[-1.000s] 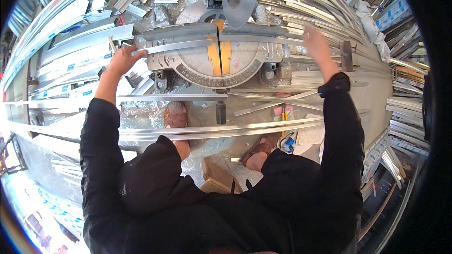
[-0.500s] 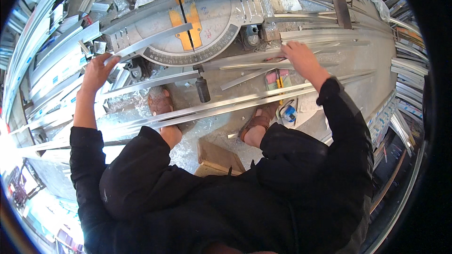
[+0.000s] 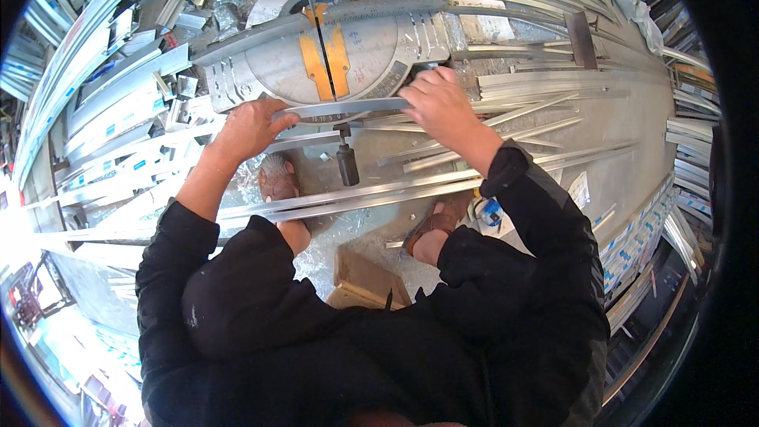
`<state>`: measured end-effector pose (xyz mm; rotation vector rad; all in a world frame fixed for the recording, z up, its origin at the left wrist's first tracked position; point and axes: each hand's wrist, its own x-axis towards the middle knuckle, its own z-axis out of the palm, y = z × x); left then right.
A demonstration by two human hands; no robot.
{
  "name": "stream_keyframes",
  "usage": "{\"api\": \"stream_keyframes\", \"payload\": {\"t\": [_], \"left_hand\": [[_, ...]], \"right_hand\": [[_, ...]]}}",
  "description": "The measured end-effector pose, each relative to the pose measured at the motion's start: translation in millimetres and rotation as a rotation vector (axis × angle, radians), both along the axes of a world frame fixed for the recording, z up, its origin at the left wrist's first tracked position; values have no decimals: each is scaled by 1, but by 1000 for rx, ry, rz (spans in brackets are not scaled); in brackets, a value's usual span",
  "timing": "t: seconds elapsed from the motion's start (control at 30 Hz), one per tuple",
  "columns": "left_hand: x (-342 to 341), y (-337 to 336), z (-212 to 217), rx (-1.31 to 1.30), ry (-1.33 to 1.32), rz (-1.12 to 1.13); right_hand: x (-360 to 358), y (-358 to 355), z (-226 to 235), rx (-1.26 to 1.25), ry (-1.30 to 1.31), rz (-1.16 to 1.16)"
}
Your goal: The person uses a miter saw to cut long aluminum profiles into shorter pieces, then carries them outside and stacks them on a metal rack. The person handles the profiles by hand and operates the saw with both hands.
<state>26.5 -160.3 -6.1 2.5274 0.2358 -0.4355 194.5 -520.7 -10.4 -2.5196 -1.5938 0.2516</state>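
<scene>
A short silver metal strip is held level across the front edge of a mitre saw's round table. My left hand pinches its left end, thumb on top. Around the right end close the fingers of my right hand. The strip covers part of the saw's angle scale and sits just in front of the yellow slotted insert. Below it, a dark handle sticks out toward me. The upper part of the saw is cut off by the frame's top edge.
Long metal profiles cross low in front of my feet. Stacked profiles lie on the right and offcuts on the left. A wooden block stands between my legs. A dark bar lies across the right-hand stack.
My left hand has moved right with the strip, which has come toward me off the yellow insert and turned nearly level. My right hand has moved left and taken the strip's other end.
</scene>
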Motion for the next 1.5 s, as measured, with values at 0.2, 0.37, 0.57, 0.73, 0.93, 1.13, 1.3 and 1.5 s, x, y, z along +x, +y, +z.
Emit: {"api": "stream_keyframes", "payload": {"t": [0.2, 0.37, 0.57, 0.73, 0.93, 1.13, 1.3, 1.5], "left_hand": [[-20, 77, 30, 130, 155, 253], [-6, 48, 4, -86, -19, 174], [-15, 88, -3, -8, 32, 300], [-29, 123, -9, 69, -43, 299], [-22, 114, -13, 94, -29, 322], [-31, 111, 4, 20, -80, 345], [-30, 77, 51, -4, 134, 261], [-35, -7, 80, -234, 146, -34]], "right_hand": [[93, -121, 26, -301, -365, -427], [82, -73, -14, 225, -183, -206], [122, -40, -16, 19, -160, -342], [179, -82, -44, 77, -187, -536], [213, -117, -76, -6, -163, -621], [158, -61, -34, 0, -119, -383], [65, -42, 2, 128, -2, -97], [-9, -56, 22, -17, 95, -96]]}}
